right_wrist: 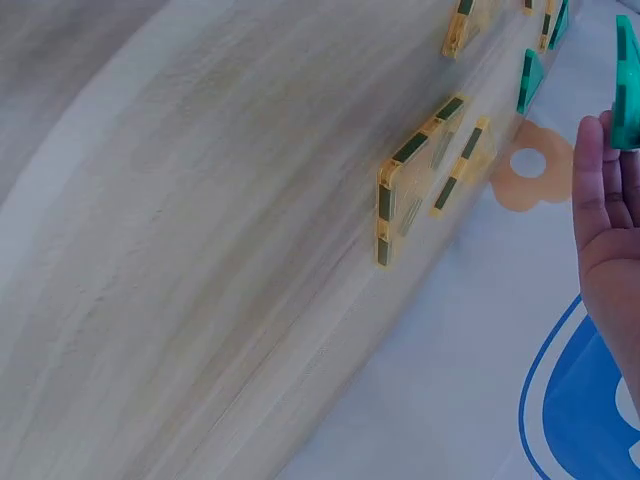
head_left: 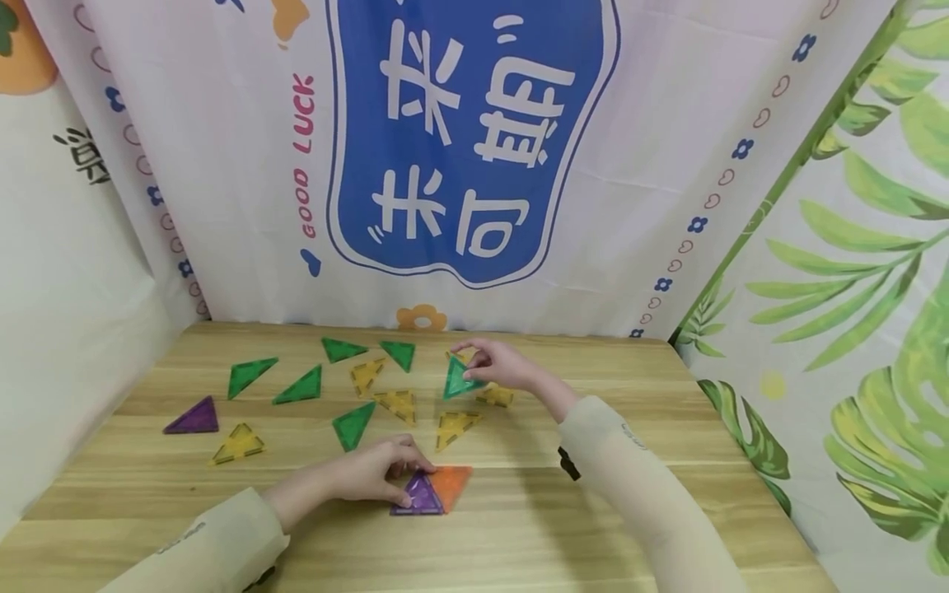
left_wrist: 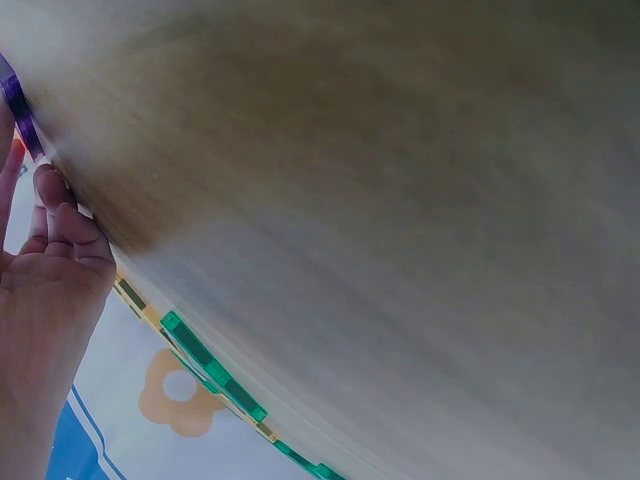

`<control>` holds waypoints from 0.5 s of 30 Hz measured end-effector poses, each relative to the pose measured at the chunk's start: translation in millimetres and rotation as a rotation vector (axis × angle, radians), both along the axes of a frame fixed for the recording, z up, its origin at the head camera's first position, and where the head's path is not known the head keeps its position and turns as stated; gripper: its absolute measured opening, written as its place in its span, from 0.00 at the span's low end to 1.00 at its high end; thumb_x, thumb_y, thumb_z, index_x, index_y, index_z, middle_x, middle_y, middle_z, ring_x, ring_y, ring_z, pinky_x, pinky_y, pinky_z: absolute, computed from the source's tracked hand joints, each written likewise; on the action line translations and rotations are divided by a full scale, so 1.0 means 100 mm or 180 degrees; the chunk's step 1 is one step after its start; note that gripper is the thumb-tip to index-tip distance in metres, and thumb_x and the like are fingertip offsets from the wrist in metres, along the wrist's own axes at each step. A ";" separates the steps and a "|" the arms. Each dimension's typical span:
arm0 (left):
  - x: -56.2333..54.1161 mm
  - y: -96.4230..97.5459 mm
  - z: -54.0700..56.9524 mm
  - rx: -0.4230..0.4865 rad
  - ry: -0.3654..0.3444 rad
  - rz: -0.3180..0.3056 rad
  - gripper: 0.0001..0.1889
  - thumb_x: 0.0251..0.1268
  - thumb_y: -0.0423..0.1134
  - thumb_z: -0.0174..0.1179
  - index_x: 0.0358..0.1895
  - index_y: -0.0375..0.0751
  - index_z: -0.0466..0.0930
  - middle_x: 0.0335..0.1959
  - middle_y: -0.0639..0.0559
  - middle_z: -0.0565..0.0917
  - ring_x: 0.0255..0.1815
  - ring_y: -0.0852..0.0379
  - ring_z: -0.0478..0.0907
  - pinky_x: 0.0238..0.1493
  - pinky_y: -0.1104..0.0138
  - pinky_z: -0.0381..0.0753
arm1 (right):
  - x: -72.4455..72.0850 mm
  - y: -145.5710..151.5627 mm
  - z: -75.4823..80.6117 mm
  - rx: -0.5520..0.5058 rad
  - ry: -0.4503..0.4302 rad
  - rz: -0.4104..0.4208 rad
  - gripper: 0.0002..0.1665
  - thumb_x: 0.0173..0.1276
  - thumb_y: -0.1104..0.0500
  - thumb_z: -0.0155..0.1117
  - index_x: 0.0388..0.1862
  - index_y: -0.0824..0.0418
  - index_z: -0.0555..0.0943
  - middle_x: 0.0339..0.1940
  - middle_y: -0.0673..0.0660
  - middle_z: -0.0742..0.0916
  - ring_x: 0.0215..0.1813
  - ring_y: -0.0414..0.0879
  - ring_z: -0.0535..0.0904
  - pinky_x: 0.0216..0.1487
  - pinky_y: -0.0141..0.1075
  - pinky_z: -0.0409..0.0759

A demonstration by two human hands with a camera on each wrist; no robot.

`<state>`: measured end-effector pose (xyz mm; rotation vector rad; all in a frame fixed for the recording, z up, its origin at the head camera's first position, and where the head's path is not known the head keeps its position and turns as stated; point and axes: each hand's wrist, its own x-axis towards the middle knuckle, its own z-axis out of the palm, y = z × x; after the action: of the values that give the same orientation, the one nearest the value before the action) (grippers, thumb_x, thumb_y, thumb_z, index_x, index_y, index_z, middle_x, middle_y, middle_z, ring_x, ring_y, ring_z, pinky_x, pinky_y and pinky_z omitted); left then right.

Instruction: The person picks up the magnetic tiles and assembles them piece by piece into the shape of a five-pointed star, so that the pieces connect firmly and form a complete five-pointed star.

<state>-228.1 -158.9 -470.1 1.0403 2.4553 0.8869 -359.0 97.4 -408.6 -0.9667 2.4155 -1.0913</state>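
My left hand (head_left: 374, 471) holds a purple translucent triangle tile (head_left: 424, 499) at the near middle of the table, thumb on one side and fingers on the other. Against its right edge lies an orange triangle tile (head_left: 454, 484). Farther back, my right hand (head_left: 510, 365) pinches a green triangle tile (head_left: 456, 380) between thumb and fingers. In the right wrist view this green tile (right_wrist: 627, 90) is raised off the tabletop. Yellow triangle tiles lie beneath and around the right hand, one of them (head_left: 456, 428) just in front of it. The left wrist view shows only the purple tile's edge (left_wrist: 20, 112).
Several green triangle tiles (head_left: 352, 425) and yellow ones (head_left: 396, 404) lie scattered over the back and left of the wooden table (head_left: 608, 486). Another purple triangle (head_left: 194, 417) is at far left. A printed cloth (head_left: 593, 263) hangs along the back edge.
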 end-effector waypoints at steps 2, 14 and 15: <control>-0.01 0.00 0.00 -0.0007 -0.0005 0.0014 0.24 0.51 0.45 0.70 0.55 0.56 0.79 0.36 0.59 0.72 0.34 0.63 0.68 0.35 0.73 0.71 | 0.04 0.04 0.04 -0.0040 0.0030 0.0078 0.25 0.67 0.61 0.61 0.63 0.51 0.72 0.32 0.53 0.87 0.34 0.43 0.81 0.38 0.46 0.81; -0.02 0.01 0.03 -0.0039 -0.0036 -0.0022 0.24 0.51 0.44 0.70 0.55 0.54 0.79 0.37 0.58 0.72 0.33 0.63 0.68 0.34 0.74 0.72 | 0.49 0.21 0.12 0.0008 0.0132 0.0466 0.23 0.66 0.61 0.63 0.60 0.53 0.73 0.32 0.51 0.86 0.33 0.40 0.81 0.33 0.31 0.79; -0.02 0.01 0.03 -0.0044 -0.0039 -0.0023 0.24 0.51 0.44 0.70 0.55 0.54 0.79 0.37 0.58 0.72 0.33 0.63 0.68 0.34 0.74 0.72 | 0.53 0.23 0.12 0.0026 0.0123 0.0467 0.23 0.66 0.61 0.63 0.59 0.54 0.74 0.32 0.51 0.86 0.33 0.40 0.81 0.33 0.31 0.79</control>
<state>-230.5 -157.7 -467.6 1.0354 2.4425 0.8703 -306.3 120.1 -397.0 -1.1523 2.3345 -1.0192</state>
